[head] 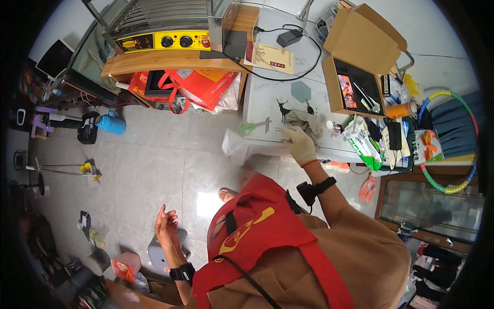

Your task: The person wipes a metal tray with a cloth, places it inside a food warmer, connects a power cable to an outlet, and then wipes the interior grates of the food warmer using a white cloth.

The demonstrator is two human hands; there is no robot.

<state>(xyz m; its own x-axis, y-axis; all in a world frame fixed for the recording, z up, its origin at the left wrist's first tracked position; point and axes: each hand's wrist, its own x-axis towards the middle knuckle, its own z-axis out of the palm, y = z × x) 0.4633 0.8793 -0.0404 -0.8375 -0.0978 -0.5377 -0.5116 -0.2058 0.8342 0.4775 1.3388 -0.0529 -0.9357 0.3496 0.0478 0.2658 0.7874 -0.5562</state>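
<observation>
My left hand point(166, 228) is bare and holds nothing. Its fingers are loosely bent and apart, over the floor, with a grey stool point(156, 255) below it. A cream knit glove point(299, 146) covers my right hand point(303, 148) at the front edge of a white marble-patterned table point(266, 100). Right against the gloved hand lies a crumpled grey-beige cloth point(308, 123); whether the fingers grip it cannot be told. Left of the glove are green-handled scissors point(251, 126). A small dark-tipped tool point(310, 108) lies behind the cloth.
An open cardboard box point(332, 83) holds a lit phone point(347, 92). Beside it are an orange bottle point(399, 111) and a white-green packet point(364, 141). A power adapter point(289, 38) and booklet point(272, 58) lie farther back. A blue jug point(112, 123) stands on the floor at left.
</observation>
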